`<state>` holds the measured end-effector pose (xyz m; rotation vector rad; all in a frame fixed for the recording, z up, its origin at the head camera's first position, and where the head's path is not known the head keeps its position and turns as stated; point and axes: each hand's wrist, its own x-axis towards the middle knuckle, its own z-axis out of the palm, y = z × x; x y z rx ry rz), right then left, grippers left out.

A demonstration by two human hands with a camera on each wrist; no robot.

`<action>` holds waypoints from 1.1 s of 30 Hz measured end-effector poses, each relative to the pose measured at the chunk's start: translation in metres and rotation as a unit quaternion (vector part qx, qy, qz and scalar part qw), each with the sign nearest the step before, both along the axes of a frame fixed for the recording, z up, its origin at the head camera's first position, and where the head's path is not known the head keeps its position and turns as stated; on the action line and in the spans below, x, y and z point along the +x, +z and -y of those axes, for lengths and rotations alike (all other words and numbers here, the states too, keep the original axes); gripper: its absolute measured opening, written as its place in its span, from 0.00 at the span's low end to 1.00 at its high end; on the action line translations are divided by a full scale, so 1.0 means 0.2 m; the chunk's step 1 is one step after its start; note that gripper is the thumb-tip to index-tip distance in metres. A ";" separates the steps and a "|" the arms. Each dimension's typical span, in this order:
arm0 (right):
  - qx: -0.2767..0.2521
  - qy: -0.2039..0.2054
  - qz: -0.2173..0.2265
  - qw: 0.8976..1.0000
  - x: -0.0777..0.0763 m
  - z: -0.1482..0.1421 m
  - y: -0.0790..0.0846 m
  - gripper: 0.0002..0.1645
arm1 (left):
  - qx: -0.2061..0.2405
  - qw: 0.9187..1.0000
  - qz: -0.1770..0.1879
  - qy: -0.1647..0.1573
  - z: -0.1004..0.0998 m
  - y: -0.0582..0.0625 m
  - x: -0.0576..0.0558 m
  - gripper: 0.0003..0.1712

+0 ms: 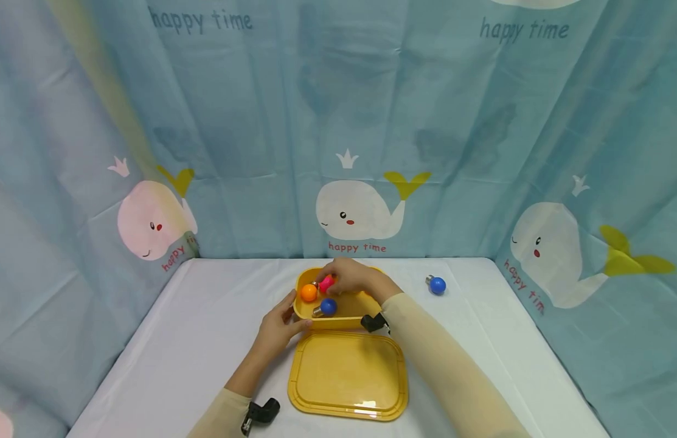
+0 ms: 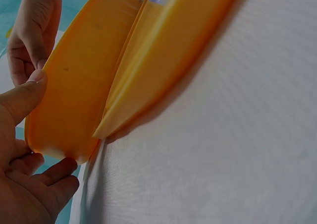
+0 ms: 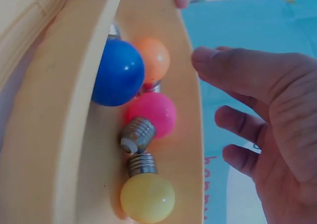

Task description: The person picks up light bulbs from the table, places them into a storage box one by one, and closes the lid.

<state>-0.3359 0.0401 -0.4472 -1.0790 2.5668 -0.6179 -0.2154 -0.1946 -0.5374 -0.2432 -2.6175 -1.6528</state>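
My left hand (image 1: 278, 325) holds the left end of a yellow plastic box (image 1: 349, 323). In the left wrist view its thumb lies at the rim and the fingers at the wall's other edge. Over the box's far side, my right hand (image 1: 346, 277) hovers near a pink bulb (image 1: 326, 283). The right wrist view shows that hand's thumb and fingers (image 3: 242, 68) apart, with nothing between them, just beyond the rim. Also in the box lie an orange bulb (image 1: 308, 293), a blue bulb (image 1: 328, 306) and a pale yellow bulb (image 3: 147, 198), all with metal screw bases.
A yellow lid (image 1: 348, 374) lies flat in front of the box. Another blue bulb (image 1: 437, 285) is on the white table (image 1: 207, 316), right of the box. A blue curtain with whale prints (image 1: 261, 213) stands along the back and sides.
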 end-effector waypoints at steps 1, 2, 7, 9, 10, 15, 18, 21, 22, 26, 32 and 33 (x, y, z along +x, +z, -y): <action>-0.011 -0.006 -0.003 1.000 0.01 -0.01 0.01 0.22 | 0.000 1.000 0.001 0.002 0.00 0.00 0.00 0.53; -0.024 -0.016 -0.002 1.000 0.02 -0.02 0.02 0.22 | 0.000 1.000 0.003 0.003 0.00 0.00 0.00 0.53; -0.081 -0.053 -0.024 0.995 0.08 -0.08 0.06 0.21 | 0.000 1.000 0.015 0.003 0.00 0.00 0.00 0.54; -0.097 -0.071 -0.038 0.992 0.10 -0.12 0.08 0.21 | -0.004 1.000 0.018 0.003 0.00 0.00 0.00 0.55; -0.103 -0.080 -0.046 0.990 0.11 -0.14 0.09 0.22 | -0.006 1.000 0.019 0.004 0.00 0.00 0.00 0.56; -0.111 -0.122 -0.084 0.983 0.13 -0.25 0.12 0.21 | -0.010 1.000 0.022 0.007 0.00 0.00 0.01 0.57; -0.117 -0.135 -0.100 0.979 0.14 -0.32 0.14 0.22 | -0.009 1.000 0.022 0.007 0.00 0.00 0.01 0.56; -0.123 -0.146 -0.106 0.976 0.15 -0.39 0.16 0.23 | -0.009 1.000 0.022 0.006 0.00 0.00 0.01 0.56; -0.127 -0.153 -0.105 0.974 0.15 -0.41 0.16 0.22 | -0.010 1.000 0.021 0.006 0.00 0.00 0.01 0.56; -0.143 -0.173 -0.113 0.968 0.17 -0.51 0.17 0.23 | -0.012 1.000 0.020 0.003 0.00 0.00 0.01 0.56; -0.158 -0.207 -0.124 0.958 0.20 -0.67 0.17 0.26 | -0.008 1.000 0.017 0.004 0.00 0.00 0.01 0.55; -0.160 -0.216 -0.124 0.955 0.20 -0.69 0.16 0.26 | -0.008 1.000 0.014 0.003 -0.01 0.00 0.01 0.56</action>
